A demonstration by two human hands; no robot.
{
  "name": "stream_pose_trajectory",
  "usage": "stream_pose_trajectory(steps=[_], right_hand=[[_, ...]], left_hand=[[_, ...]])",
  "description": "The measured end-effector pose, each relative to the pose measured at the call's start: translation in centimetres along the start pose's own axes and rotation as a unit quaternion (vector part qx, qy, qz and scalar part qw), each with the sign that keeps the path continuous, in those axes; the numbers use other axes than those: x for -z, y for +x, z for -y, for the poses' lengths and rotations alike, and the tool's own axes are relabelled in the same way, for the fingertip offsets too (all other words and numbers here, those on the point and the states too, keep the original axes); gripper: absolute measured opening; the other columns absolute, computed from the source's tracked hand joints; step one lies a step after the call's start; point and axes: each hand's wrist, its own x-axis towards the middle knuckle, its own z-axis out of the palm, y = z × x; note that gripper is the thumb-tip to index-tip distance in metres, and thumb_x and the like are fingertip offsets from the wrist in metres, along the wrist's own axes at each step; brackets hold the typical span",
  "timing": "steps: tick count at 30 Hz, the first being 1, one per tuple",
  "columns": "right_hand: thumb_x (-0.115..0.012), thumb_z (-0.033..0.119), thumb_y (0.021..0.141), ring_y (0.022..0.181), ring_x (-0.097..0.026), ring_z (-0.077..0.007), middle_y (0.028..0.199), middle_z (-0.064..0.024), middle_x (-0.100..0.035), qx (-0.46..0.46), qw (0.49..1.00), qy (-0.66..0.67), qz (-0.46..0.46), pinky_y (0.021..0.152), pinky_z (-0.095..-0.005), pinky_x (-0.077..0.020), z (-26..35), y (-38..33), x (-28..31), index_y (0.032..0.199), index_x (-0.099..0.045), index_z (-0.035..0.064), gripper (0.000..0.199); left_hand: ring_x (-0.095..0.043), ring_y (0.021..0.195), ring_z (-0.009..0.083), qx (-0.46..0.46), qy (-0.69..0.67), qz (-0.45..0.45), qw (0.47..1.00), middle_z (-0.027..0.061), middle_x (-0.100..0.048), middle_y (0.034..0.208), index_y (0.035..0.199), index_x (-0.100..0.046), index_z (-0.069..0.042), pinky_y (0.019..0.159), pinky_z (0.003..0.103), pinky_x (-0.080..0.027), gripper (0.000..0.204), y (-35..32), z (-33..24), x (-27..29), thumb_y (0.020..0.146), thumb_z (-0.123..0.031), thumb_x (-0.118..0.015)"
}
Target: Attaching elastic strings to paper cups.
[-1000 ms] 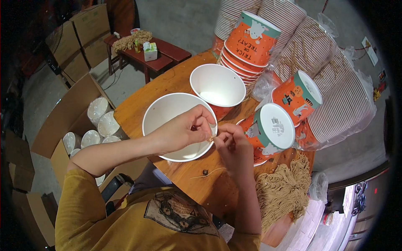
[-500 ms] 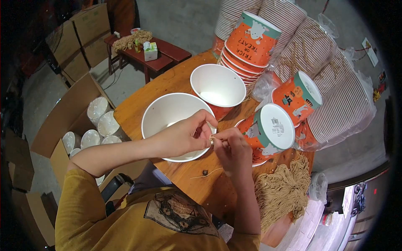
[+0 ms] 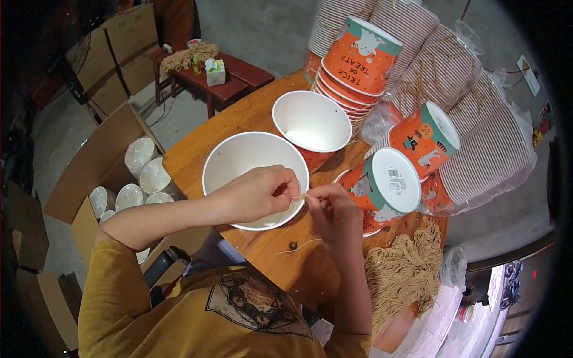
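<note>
My left hand (image 3: 262, 192) reaches across the mouth of a white-lined paper bucket (image 3: 242, 156), its thumb and fingers closed in a pinch near the rim. Facing it just right of that rim, my right hand (image 3: 336, 216) pinches too. A short piece of tan cord (image 3: 303, 197) runs between the two sets of fingertips. A thin loose strand (image 3: 296, 247) trails over the table below the right hand; whether it joins the pinched cord is hidden. A second open bucket (image 3: 313, 128) stands behind the first. Beside my right forearm lies a bundle of tan cords (image 3: 401, 274).
Upside-down orange buckets (image 3: 397, 182) stand right of my hands on the wooden table (image 3: 262, 253). Tall nested stacks in plastic (image 3: 486, 155) fill the back right. An open carton (image 3: 80, 164) with wrapped stacks is at left, and a red bench (image 3: 230, 89) farther back.
My hands have drawn slightly apart, so more of the cord shows between the fingertips. The left fingers have curled in closer; the buckets stay in place.
</note>
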Motion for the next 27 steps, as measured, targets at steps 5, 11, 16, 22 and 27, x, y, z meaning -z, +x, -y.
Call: stream_pose_trajectory(steps=[5, 11, 16, 22, 27], right_hand=[[-0.067, 0.012, 0.088, 0.069, -0.061, -0.0164, 0.083, -0.0064, -0.061, -0.026, 0.997, 0.068, 0.007, 0.061, -0.0291, -0.0503, -0.2, 0.1, 0.1, 0.092, -0.060, 0.0067, 0.010], [-0.066, 0.008, 0.088, 0.072, -0.061, -0.0125, 0.085, -0.0052, -0.062, -0.056, 0.983, 0.174, 0.007, 0.064, -0.0264, -0.0503, -0.8, 0.1, 0.2, 0.092, -0.061, 0.0049, 0.007], [-0.067, 0.006, 0.088, 0.075, -0.061, -0.0102, 0.087, -0.0041, -0.062, -0.091, 0.974, 0.205, 0.019, 0.065, -0.0241, -0.0499, -1.2, 0.1, 0.6, 0.096, -0.062, 0.0043, 0.010], [-0.068, 0.008, 0.088, 0.072, -0.060, -0.0103, 0.085, -0.0036, -0.061, -0.072, 0.959, 0.257, 0.093, 0.061, -0.0247, -0.0487, 0.2, 0.3, 1.0, 0.107, -0.062, 0.0079, 0.020], [-0.069, 0.013, 0.086, 0.068, -0.063, -0.0206, 0.084, -0.0080, -0.061, 0.031, 0.999, -0.012, 0.024, 0.059, -0.0314, -0.0507, 0.1, 0.2, 0.7, 0.099, -0.062, 0.0083, 0.015]], left_hand=[[-0.062, 0.085, 0.0229, -0.001, -0.010, -0.005, 1.000, 0.0117, -0.064, 0.091, 0.097, -0.059, -0.001, 0.078, 0.034, -0.048, 0.016, 0.3, 0.7, -0.2, 0.089, -0.015, -0.057], [-0.060, 0.082, 0.0168, 0.001, -0.067, 0.011, 0.998, 0.0078, -0.064, 0.088, 0.094, -0.059, -0.002, 0.076, 0.031, -0.048, 0.016, 0.4, 0.8, -0.4, 0.091, -0.018, -0.058], [-0.060, 0.079, 0.0155, -0.002, -0.051, 0.009, 0.999, 0.0067, -0.063, 0.085, 0.094, -0.059, -0.002, 0.075, 0.030, -0.048, 0.016, 0.6, 0.5, -0.4, 0.091, -0.018, -0.057], [-0.060, 0.079, 0.0154, 0.007, -0.067, 0.010, 0.998, 0.0069, -0.063, 0.085, 0.094, -0.060, -0.002, 0.074, 0.030, -0.048, 0.016, 0.6, 0.6, -0.6, 0.091, -0.017, -0.057], [-0.060, 0.079, 0.0155, 0.001, -0.057, 0.014, 0.998, 0.0071, -0.063, 0.084, 0.094, -0.060, -0.002, 0.074, 0.030, -0.048, 0.017, 0.6, 0.2, -0.5, 0.091, -0.018, -0.058]])
